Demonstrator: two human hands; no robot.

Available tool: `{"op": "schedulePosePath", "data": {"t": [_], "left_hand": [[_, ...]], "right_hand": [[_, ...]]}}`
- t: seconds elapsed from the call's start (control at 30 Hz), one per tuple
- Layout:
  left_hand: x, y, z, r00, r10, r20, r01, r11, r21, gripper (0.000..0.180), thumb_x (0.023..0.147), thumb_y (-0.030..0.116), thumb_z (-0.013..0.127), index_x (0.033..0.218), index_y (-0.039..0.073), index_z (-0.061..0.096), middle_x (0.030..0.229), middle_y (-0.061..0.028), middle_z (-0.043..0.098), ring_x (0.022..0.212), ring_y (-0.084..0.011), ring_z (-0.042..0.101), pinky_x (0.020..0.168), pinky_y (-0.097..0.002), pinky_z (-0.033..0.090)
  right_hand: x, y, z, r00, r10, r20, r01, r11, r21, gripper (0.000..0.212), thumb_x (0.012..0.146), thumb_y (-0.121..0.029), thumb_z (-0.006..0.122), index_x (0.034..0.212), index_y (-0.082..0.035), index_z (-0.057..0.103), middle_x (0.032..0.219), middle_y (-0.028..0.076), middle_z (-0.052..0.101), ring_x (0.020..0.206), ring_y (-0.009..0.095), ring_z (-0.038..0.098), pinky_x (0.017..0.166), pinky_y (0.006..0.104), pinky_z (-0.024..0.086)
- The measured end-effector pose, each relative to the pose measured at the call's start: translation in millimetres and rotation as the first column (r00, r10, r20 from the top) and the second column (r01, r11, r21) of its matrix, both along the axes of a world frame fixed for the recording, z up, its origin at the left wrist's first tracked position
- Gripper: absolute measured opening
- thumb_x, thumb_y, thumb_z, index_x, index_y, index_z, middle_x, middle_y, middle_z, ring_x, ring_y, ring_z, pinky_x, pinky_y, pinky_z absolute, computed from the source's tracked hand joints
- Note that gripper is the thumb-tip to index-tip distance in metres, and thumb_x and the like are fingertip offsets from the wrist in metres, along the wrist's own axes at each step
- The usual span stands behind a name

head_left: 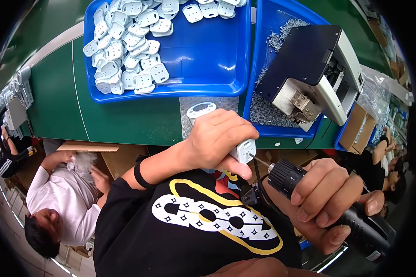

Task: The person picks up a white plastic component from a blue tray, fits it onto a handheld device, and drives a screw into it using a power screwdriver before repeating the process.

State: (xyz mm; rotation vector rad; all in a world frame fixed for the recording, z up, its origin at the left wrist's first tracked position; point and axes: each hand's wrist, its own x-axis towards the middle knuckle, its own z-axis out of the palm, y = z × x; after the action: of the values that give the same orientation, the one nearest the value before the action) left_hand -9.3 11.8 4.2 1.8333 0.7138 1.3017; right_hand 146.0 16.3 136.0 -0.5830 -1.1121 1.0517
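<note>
My left hand (217, 136) is wrapped around a white plastic housing (245, 150), whose end with small holes points to the right. Most of the housing is hidden by the fingers. In my right hand (328, 196) is a black electric screwdriver (285, 177), its thin bit reaching left to the end face of the housing. The tip appears to touch the face at a hole; a screw there is too small to make out. Just beyond my left hand shows a white rounded part with a grey oval top (201, 109); I cannot tell whether it belongs to the same housing.
A blue tray (203, 87) holds many white plates (159, 73) with holes. Right of it, another blue tray (263, 111) contains loose screws (275, 108) and a black-and-white screw feeder (300, 60). Cardboard boxes (358, 129) stand at right. A co-worker (67, 198) sits at left, handling clear plastic.
</note>
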Motion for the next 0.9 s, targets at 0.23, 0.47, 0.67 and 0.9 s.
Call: {"op": "schedulePosePath", "data": {"t": [0.23,0.47,0.67,0.9], "left_hand": [[-1.3,-3.9,-6.1,0.999,0.037,-0.004,-0.036,0.999,0.028,0.065,0.082,0.059,0.068,0.108,0.001,0.058,0.088,-0.0091,0.066,0.07,-0.0254,0.065,0.058,-0.0337,0.048],[2.1,-1.9,-1.8,1.0,0.014,0.001,-0.014,1.0,0.009,0.068,0.081,0.063,0.066,0.106,0.001,0.058,0.087,-0.0103,0.066,0.069,-0.0256,0.065,0.058,-0.0337,0.049],[3.5,-1.4,-0.8,1.0,0.017,-0.003,-0.017,1.0,0.016,0.067,0.08,0.061,0.067,0.106,0.001,0.059,0.088,-0.0089,0.066,0.07,-0.0241,0.064,0.058,-0.0325,0.048],[0.9,0.9,-5.8,0.997,-0.033,-0.072,0.037,0.998,0.056,0.078,0.079,0.074,0.059,0.103,0.0,0.06,0.082,-0.0125,0.067,0.068,-0.0269,0.066,0.056,-0.0341,0.05]], "right_hand": [[-0.2,-7.9,6.6,0.993,-0.106,0.055,0.106,0.994,0.001,0.049,0.087,-0.02,0.072,0.124,-0.006,0.044,0.075,0.002,0.055,0.055,0.011,0.055,0.051,0.026,0.052],[-0.7,0.0,-0.6,0.999,-0.028,0.045,0.029,0.999,-0.028,0.043,0.089,-0.018,0.069,0.122,-0.007,0.043,0.074,0.0,0.055,0.054,0.01,0.055,0.051,0.0247,0.053],[-0.6,-0.8,-6.0,0.999,-0.017,0.048,0.018,1.0,-0.019,0.039,0.09,-0.017,0.067,0.121,-0.009,0.044,0.074,0.0,0.055,0.054,0.008,0.055,0.052,0.0241,0.053],[-4.6,-20.5,-7.7,0.989,-0.142,0.042,0.141,0.989,0.034,0.036,0.092,-0.019,0.065,0.121,-0.01,0.045,0.073,-0.001,0.053,0.054,0.009,0.054,0.052,0.0265,0.052]]}}
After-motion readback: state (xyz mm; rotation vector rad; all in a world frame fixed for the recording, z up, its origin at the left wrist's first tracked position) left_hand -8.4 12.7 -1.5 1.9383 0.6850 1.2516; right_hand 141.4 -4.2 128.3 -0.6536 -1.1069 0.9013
